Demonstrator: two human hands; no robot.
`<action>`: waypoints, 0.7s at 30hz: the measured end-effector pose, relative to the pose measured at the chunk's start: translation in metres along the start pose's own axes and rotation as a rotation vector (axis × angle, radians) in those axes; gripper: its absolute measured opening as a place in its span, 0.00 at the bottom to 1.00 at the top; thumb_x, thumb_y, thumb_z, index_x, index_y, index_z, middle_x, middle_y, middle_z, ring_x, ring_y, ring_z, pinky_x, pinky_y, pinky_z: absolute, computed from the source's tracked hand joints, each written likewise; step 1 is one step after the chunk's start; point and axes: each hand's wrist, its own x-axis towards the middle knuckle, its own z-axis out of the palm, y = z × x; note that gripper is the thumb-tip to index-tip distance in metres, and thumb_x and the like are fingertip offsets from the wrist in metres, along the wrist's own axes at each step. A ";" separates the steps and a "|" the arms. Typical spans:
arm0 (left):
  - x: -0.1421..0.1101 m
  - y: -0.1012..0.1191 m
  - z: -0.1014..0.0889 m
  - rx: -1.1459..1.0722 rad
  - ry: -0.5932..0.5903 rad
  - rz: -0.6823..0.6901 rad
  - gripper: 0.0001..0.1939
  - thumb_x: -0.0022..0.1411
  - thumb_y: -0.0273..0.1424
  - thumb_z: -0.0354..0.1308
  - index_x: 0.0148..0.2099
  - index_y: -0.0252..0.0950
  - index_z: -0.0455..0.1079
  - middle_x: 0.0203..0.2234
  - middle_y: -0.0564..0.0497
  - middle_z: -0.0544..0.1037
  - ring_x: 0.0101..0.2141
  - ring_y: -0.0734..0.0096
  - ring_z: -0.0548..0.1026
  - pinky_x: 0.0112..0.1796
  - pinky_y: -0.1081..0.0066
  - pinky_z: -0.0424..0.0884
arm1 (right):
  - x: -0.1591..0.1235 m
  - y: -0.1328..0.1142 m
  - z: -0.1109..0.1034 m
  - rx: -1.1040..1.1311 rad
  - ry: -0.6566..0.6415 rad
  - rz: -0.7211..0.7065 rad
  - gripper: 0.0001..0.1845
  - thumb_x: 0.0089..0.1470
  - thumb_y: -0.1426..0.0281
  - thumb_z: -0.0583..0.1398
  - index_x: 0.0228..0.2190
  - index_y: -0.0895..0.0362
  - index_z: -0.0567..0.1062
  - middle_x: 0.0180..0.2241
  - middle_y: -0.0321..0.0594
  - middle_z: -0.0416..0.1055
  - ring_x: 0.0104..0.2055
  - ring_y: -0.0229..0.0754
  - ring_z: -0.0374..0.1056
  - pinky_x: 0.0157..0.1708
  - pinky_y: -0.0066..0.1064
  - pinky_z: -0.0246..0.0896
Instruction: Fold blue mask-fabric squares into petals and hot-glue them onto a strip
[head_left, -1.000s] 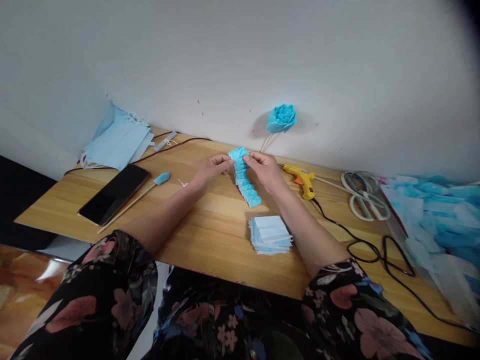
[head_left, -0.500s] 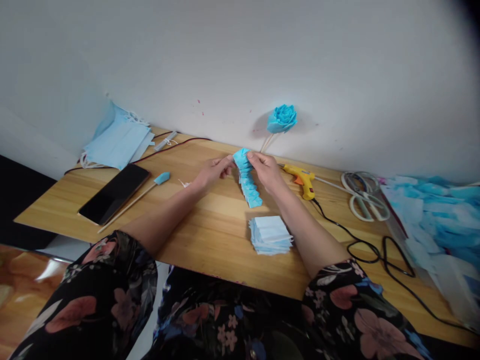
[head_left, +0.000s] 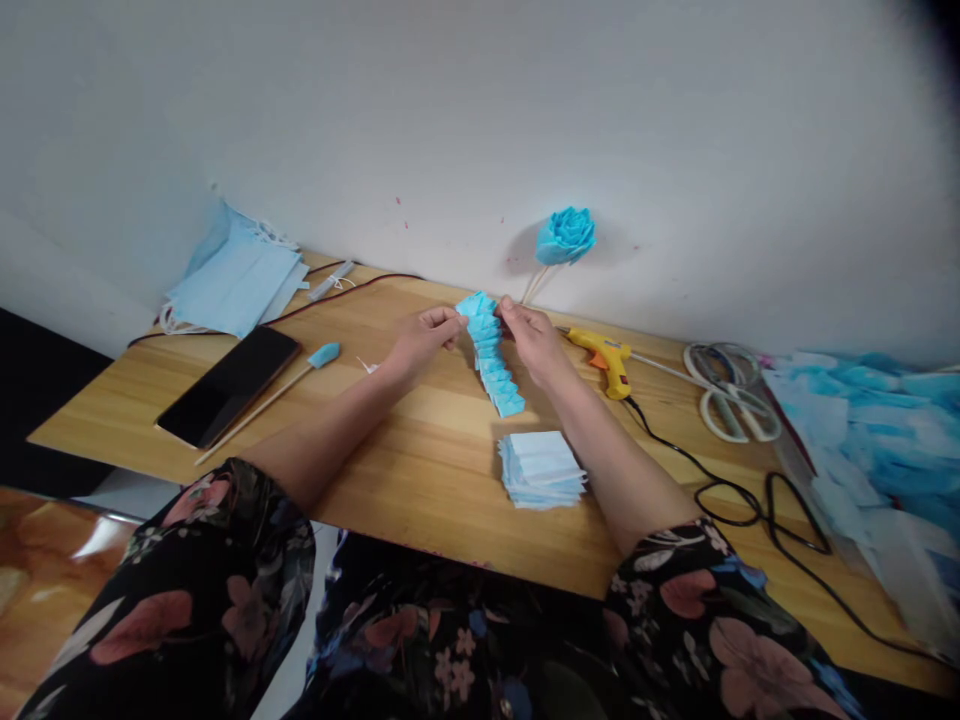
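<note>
An overlapping row of folded blue fabric pieces [head_left: 491, 350] lies slantwise near the middle of the table. My left hand [head_left: 429, 338] pinches the topmost folded piece by its left corner. On the other side, my right hand [head_left: 531, 335] has thumb and finger closed at the row's upper right edge; its other fingers are partly hidden. Just below sits a stack of pale blue fabric squares [head_left: 541, 468]. Behind my hands a blue fabric rose [head_left: 566, 237] on thin sticks leans by the wall.
Leftward are face masks [head_left: 236, 275], a phone [head_left: 229, 388] and a stick with a blue tip [head_left: 259, 410]. To the right lie a yellow glue gun [head_left: 609, 362] with a black cord, white-handled scissors [head_left: 739, 412] and a box of blue fabric pieces [head_left: 877, 430].
The top of the row has shifted slightly left, along with my left hand's fingertips. My right thumb has moved from on top of the pieces to their right edge.
</note>
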 end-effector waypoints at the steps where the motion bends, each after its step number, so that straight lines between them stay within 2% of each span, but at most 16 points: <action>1: 0.000 0.000 0.000 -0.001 0.007 0.009 0.14 0.56 0.36 0.65 0.24 0.36 0.67 0.17 0.57 0.66 0.22 0.79 0.61 0.29 0.73 0.60 | 0.000 0.000 0.000 0.003 -0.016 0.009 0.31 0.52 0.40 0.61 0.22 0.54 0.67 0.24 0.33 0.59 0.29 0.36 0.55 0.31 0.31 0.55; 5: -0.001 0.001 0.000 0.003 0.011 0.039 0.15 0.56 0.36 0.64 0.23 0.36 0.65 0.17 0.57 0.65 0.22 0.79 0.60 0.29 0.73 0.59 | -0.001 0.001 0.000 -0.021 -0.072 0.080 0.20 0.47 0.52 0.67 0.27 0.55 0.73 0.24 0.31 0.63 0.28 0.36 0.57 0.29 0.30 0.54; 8: -0.001 0.000 0.001 0.009 0.013 0.046 0.16 0.55 0.36 0.65 0.22 0.36 0.65 0.17 0.57 0.65 0.22 0.78 0.60 0.30 0.73 0.60 | -0.001 0.002 0.003 -0.031 -0.056 0.104 0.14 0.46 0.57 0.66 0.29 0.55 0.73 0.25 0.31 0.67 0.28 0.36 0.59 0.28 0.29 0.55; 13: 0.000 -0.002 0.002 0.012 0.003 0.026 0.16 0.54 0.38 0.67 0.23 0.36 0.66 0.17 0.57 0.66 0.22 0.78 0.60 0.30 0.72 0.60 | -0.001 0.002 0.006 -0.080 -0.038 0.121 0.11 0.46 0.61 0.63 0.31 0.55 0.75 0.25 0.31 0.70 0.29 0.37 0.62 0.28 0.30 0.58; 17: 0.000 -0.002 0.002 -0.006 -0.020 0.014 0.17 0.54 0.39 0.67 0.22 0.37 0.65 0.17 0.57 0.65 0.22 0.78 0.60 0.29 0.72 0.59 | -0.001 0.002 0.007 -0.025 -0.026 0.137 0.09 0.45 0.63 0.63 0.29 0.55 0.76 0.24 0.32 0.70 0.28 0.38 0.63 0.30 0.31 0.60; 21: 0.003 -0.003 -0.002 -0.051 -0.008 0.011 0.19 0.55 0.39 0.67 0.22 0.37 0.63 0.17 0.56 0.66 0.22 0.77 0.60 0.28 0.71 0.58 | 0.001 0.004 0.000 0.078 -0.068 0.159 0.12 0.48 0.59 0.65 0.27 0.55 0.77 0.28 0.35 0.74 0.34 0.40 0.68 0.38 0.33 0.65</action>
